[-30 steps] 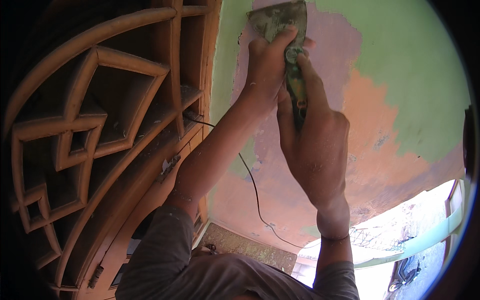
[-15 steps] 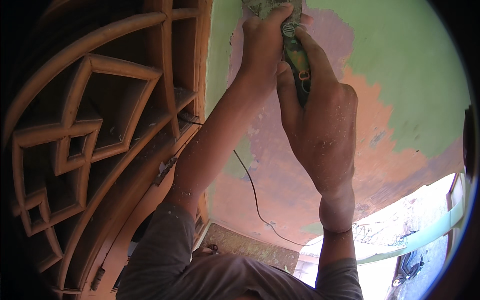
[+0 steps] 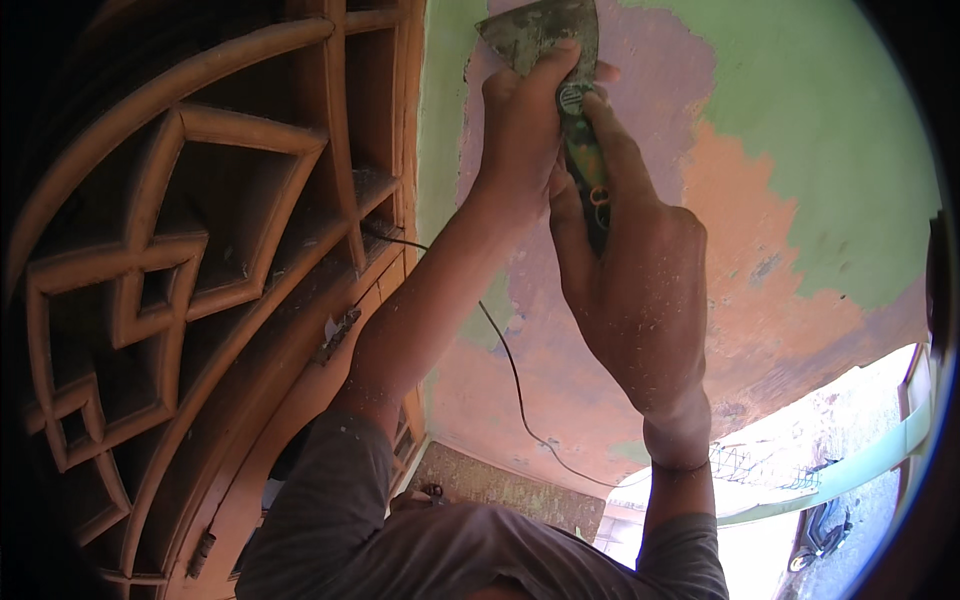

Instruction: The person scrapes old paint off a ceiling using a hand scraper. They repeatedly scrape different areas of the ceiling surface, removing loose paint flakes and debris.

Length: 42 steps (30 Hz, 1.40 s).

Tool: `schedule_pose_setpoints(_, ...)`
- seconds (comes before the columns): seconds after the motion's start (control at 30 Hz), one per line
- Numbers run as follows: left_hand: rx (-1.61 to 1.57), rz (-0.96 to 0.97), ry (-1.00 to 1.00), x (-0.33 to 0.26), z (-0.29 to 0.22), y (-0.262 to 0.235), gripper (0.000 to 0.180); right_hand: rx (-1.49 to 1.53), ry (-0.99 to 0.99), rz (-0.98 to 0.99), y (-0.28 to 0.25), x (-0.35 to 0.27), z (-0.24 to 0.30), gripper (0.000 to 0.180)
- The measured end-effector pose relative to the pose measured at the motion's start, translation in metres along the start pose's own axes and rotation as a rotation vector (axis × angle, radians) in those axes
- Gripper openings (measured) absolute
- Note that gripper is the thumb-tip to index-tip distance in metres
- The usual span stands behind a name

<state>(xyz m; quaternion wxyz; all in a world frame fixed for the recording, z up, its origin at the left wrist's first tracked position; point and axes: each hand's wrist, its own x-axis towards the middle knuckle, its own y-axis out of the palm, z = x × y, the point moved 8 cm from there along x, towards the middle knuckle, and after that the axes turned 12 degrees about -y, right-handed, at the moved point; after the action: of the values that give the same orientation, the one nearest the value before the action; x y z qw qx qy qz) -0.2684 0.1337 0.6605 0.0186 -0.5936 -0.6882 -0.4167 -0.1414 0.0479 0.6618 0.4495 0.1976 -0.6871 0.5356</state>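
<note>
A paint scraper (image 3: 548, 38) with a broad, worn metal blade and a dark handle with green and orange marks is in both my hands, near the top of the view. My left hand (image 3: 522, 115) is closed around the base of the blade, its thumb lying on the metal. Lower down, my right hand (image 3: 645, 280) grips the handle, with the forefinger stretched along it. Pale flecks dot my right hand. Behind the blade is a wall (image 3: 640, 60) with patchy green, mauve and orange paint; whether the blade's edge touches it I cannot tell.
On the left stands a brown wooden lattice frame (image 3: 225, 145) with curved and diamond-shaped bars. A thin dark cable (image 3: 512, 370) hangs along the wall below my left forearm. At the lower right, a bright opening shows a pale blue curved band (image 3: 870, 465).
Both hands and the scraper have moved down in the view, toward me. More of the metal blade now shows above my left hand.
</note>
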Motion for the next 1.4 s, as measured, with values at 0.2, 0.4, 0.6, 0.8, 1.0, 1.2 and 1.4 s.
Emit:
schedule_pose_setpoints(0.2,-0.041,-0.013,-0.044,0.010,-0.004,0.002,0.028,0.031,-0.047,-0.031,-0.009,0.014,0.001,0.043)
schedule_pose_setpoints(0.4,-0.025,-0.003,0.016,0.017,-0.009,0.004,0.028,0.021,-0.076,-0.062,-0.005,0.017,-0.003,0.042)
schedule_pose_setpoints(0.6,-0.063,0.054,-0.152,0.027,0.004,-0.014,0.027,0.037,-0.066,-0.057,-0.005,0.012,0.007,0.041)
schedule_pose_setpoints(0.8,-0.161,0.018,-0.107,0.035,-0.007,-0.009,0.028,0.009,-0.128,-0.036,-0.011,0.029,0.005,0.041)
schedule_pose_setpoints(1.0,-0.030,0.013,0.022,0.004,0.000,0.003,0.029,-0.031,-0.066,0.004,-0.012,0.009,0.006,0.042)
schedule_pose_setpoints(1.2,-0.102,0.049,-0.093,0.028,-0.005,-0.001,0.029,-0.050,-0.092,0.009,-0.011,0.028,0.006,0.044)
schedule_pose_setpoints(1.4,-0.180,0.040,-0.085,-0.007,0.014,-0.003,0.037,0.048,-0.021,0.111,-0.007,0.006,0.001,0.046)
